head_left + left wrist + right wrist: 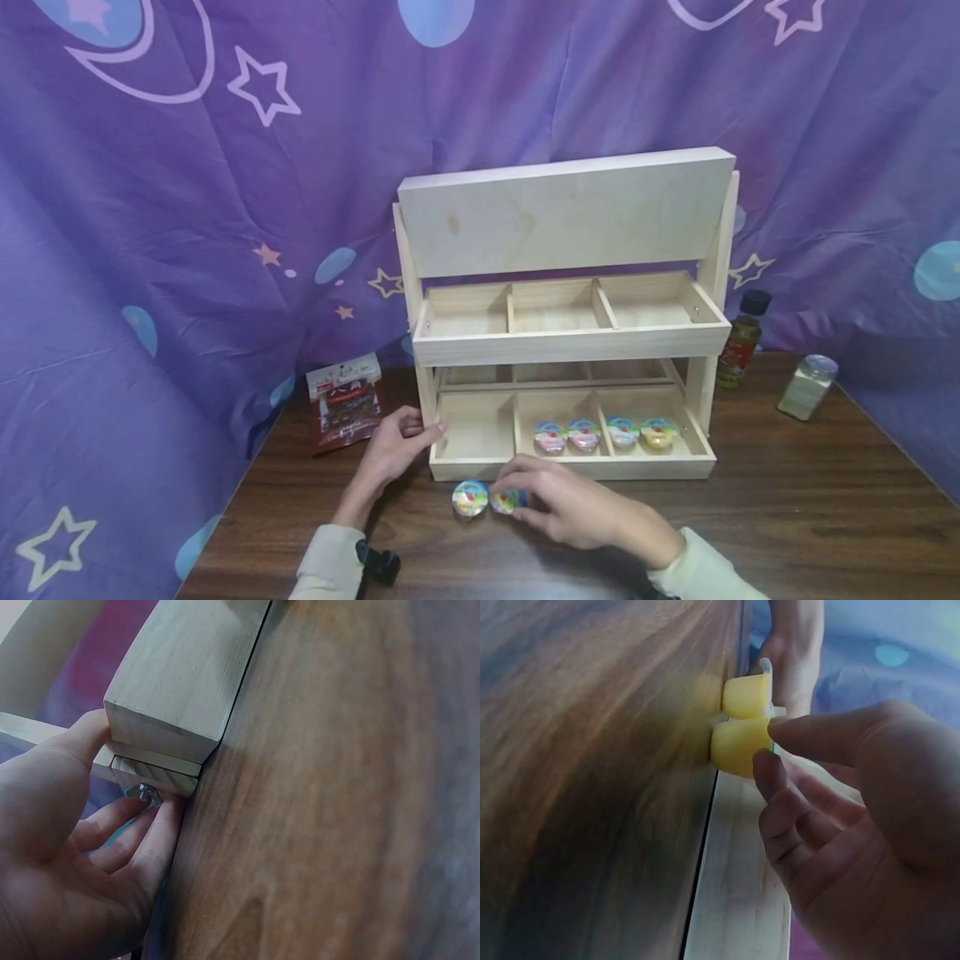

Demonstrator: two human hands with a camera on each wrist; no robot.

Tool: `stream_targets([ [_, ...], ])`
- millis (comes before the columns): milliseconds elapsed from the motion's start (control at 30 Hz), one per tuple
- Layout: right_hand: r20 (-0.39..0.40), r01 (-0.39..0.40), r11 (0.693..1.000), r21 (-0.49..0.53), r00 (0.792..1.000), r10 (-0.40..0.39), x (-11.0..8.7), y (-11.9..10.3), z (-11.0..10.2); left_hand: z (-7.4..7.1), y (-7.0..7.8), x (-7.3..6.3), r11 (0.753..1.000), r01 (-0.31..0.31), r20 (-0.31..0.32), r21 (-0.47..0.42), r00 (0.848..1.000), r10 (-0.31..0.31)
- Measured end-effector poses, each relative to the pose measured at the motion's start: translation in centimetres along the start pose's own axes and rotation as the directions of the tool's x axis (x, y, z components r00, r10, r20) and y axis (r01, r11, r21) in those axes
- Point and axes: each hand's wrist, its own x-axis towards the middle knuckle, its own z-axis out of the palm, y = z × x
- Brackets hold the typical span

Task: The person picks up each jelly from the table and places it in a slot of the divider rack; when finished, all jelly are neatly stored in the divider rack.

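My right hand (570, 504) pinches the lid edge of a small yellow jelly cup (737, 747) on the table in front of the wooden rack. Just left of it stands another yellow jelly cup (470, 499), its printed lid facing up. With thumb and fingers on either side, my left hand (392, 448) grips the lower left corner of the wooden rack (572, 468). In the left wrist view, its fingertips lie by a metal screw (142, 793) on the rack's side. Two pinkish jelly cups (551, 437) sit in the lower tray's middle compartment, and two more cups (623, 432) in its right one.
Left of the rack lies a red spice packet (347, 404). On the right stand a dark-capped bottle (739, 346) and a glass jar (807, 389) near the table's edge. A purple patterned cloth (225, 250) hangs behind. The rack's upper tray (573, 343) has three compartments.
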Motion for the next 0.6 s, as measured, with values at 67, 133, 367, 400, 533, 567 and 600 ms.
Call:
stream_targets([
  [67, 0.01, 0.002, 1.0, -0.008, 1.0, -0.002, -0.05, 0.05, 0.06, 0.0, -0.03, -0.03, 1.0, -0.004, 0.001, -0.009, 1.0, 0.004],
  [133, 0.013, 0.009, 1.0, -0.005, 1.0, -0.009, -0.04, 0.09, 0.05, -0.01, 0.02, -0.06, 1.0, -0.004, 0.0, -0.011, 1.0, 0.004],
  [367, 0.001, 0.012, 1.0, 0.007, 1.0, -0.012, -0.05, 0.29, -0.05, 0.0, 0.04, -0.08, 1.0, -0.01, 0.0, -0.003, 1.0, 0.01],
  [400, 0.002, 0.007, 1.0, 0.002, 1.0, -0.007, -0.1, 0.29, -0.05, 0.0, 0.01, -0.07, 1.0, -0.01, 0.001, -0.002, 1.0, 0.01],
  [533, 0.019, -0.018, 1.0, 0.023, 1.0, 0.017, -0.25, 0.16, -0.08, -0.01, -0.06, -0.11, 1.0, -0.009, 0.003, 0.002, 1.0, 0.009],
  [567, 0.027, -0.025, 0.999, 0.04, 0.999, 0.024, -0.26, 0.12, -0.1, 0.0, -0.08, -0.12, 1.0, -0.006, 0.002, 0.001, 1.0, 0.006],
  [600, 0.034, -0.028, 0.998, 0.06, 0.999, 0.026, -0.26, 0.11, -0.12, 0.02, -0.09, -0.1, 1.0, -0.004, 0.001, 0.002, 1.0, 0.004],
])
